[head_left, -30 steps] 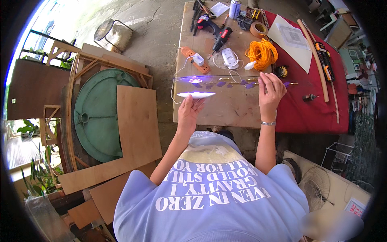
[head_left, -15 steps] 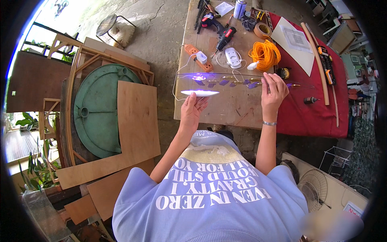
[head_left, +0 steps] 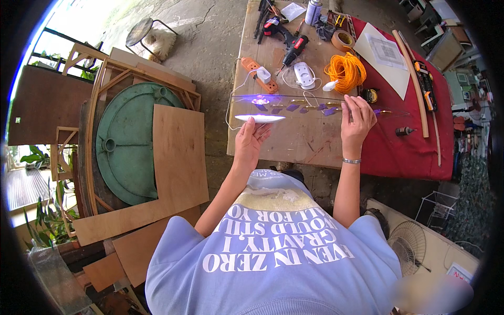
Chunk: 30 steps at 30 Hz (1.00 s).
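In my left hand (head_left: 250,142) is a white, flat-looking lamp (head_left: 261,119), its thumb on the near side and its upper edge glowing violet. Just beyond the lamp, a thin clear panel (head_left: 314,107) is seen nearly edge-on above the table. Small gold and purple pieces run along it in a row, and a bright violet glare (head_left: 260,100) shows near its left end. Thumb and fingers of my right hand (head_left: 358,118) pinch the panel right of its middle. A white cord (head_left: 228,113) hangs at the lamp's left.
On the wooden table (head_left: 283,149) lie an orange socket strip (head_left: 265,81), a white socket block (head_left: 304,74), a cordless drill (head_left: 295,50), coiled orange cord (head_left: 345,73) and tape (head_left: 342,40). Red cloth (head_left: 383,152) covers its right side. Plywood (head_left: 181,152) leans at the left.
The lamp in my left hand has tilted or shifted slightly, showing a little more of its white side. My right hand and the panel stay almost where they were.
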Available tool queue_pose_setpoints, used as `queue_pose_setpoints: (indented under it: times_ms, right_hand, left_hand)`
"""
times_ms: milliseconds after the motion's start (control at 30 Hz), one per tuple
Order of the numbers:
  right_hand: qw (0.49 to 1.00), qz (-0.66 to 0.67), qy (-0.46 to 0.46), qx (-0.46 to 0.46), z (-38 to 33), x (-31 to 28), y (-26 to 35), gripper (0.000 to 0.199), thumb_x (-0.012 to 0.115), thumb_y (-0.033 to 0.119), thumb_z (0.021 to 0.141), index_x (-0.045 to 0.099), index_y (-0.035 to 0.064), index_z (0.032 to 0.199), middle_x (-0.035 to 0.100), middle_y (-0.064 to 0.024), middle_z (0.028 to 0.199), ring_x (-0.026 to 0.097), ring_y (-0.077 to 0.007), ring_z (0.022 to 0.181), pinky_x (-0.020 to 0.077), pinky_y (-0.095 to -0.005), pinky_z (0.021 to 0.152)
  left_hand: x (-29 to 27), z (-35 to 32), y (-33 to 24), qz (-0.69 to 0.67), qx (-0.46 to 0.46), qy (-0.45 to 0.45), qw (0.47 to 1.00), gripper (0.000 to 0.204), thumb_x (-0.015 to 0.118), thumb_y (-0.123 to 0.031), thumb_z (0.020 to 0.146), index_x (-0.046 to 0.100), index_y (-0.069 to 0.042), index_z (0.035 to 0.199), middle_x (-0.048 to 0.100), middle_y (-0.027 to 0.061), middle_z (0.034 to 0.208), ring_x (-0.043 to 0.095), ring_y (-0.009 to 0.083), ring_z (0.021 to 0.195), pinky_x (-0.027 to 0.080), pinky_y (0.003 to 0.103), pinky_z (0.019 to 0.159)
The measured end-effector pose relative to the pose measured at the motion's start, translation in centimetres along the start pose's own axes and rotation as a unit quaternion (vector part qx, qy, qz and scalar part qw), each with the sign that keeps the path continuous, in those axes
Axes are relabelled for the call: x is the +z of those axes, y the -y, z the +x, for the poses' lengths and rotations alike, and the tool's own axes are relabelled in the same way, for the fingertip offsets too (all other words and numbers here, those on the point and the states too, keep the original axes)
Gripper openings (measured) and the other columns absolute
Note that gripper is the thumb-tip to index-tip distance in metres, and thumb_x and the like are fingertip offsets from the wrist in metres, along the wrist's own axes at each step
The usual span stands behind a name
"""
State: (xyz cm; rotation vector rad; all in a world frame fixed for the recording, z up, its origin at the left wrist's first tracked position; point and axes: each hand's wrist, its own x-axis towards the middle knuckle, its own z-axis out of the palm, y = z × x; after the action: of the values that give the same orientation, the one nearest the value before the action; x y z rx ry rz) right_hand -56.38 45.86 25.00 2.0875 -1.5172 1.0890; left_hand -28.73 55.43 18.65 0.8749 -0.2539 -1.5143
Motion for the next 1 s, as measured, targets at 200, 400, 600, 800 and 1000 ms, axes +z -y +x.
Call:
queue_pose_setpoints:
  times_ms: [200,400,600,800,1000]
  right_hand:
    - [1.000,0.007,0.002,0.002,0.08,-0.05,0.06,0.023,0.074,0.016,0.087,0.073,0.0163,0.109,0.067,0.0023,0.106,0.062,-0.0192,0.108,0.0417,-0.0366,0.094]
    - [1.000,0.005,0.002,0.000,0.07,0.01,-0.04,0.023,0.074,0.016,0.087,0.073,0.0164,0.109,0.067,0.0023,0.106,0.062,-0.0193,0.108,0.0417,-0.0366,0.094]
    - [1.000,0.009,0.002,0.001,0.08,0.05,-0.02,0.023,0.074,0.016,0.087,0.072,0.0168,0.110,0.066,0.0024,0.106,0.062,-0.0193,0.108,0.0414,-0.0365,0.095]
    - [1.000,0.005,0.001,-0.001,-0.03,0.19,-0.12,0.023,0.074,0.016,0.087,0.072,0.0169,0.110,0.066,0.0026,0.107,0.062,-0.0193,0.108,0.0411,-0.0367,0.095]
    - [1.000,0.000,0.005,-0.001,0.10,0.28,0.12,0.024,0.074,0.017,0.087,0.072,0.0171,0.111,0.066,0.0027,0.107,0.062,-0.0189,0.108,0.0407,-0.0368,0.095]
  left_hand:
    - [0.20,-0.06,-0.05,0.003,0.000,-0.004,1.000,0.045,0.054,-0.042,0.102,0.054,-0.005,0.127,0.064,0.0106,0.121,0.062,0.0232,0.115,0.049,0.040,0.099]
    - [0.41,-0.02,-0.24,0.012,0.000,-0.013,1.000,0.046,0.054,-0.043,0.101,0.053,-0.005,0.128,0.064,0.0106,0.121,0.062,0.0235,0.115,0.048,0.040,0.099]
    - [0.19,-0.04,-0.05,0.012,0.003,-0.006,1.000,0.046,0.055,-0.043,0.101,0.054,-0.005,0.127,0.065,0.0101,0.120,0.062,0.0232,0.115,0.048,0.040,0.100]
    - [-0.30,0.17,0.26,0.000,0.004,-0.004,1.000,0.044,0.054,-0.042,0.101,0.055,-0.005,0.125,0.065,0.0101,0.120,0.062,0.0227,0.115,0.049,0.039,0.099]
    - [-0.19,0.08,0.17,-0.006,-0.002,-0.016,1.000,0.042,0.052,-0.040,0.103,0.056,-0.005,0.124,0.065,0.0101,0.118,0.063,0.0226,0.113,0.049,0.039,0.099]
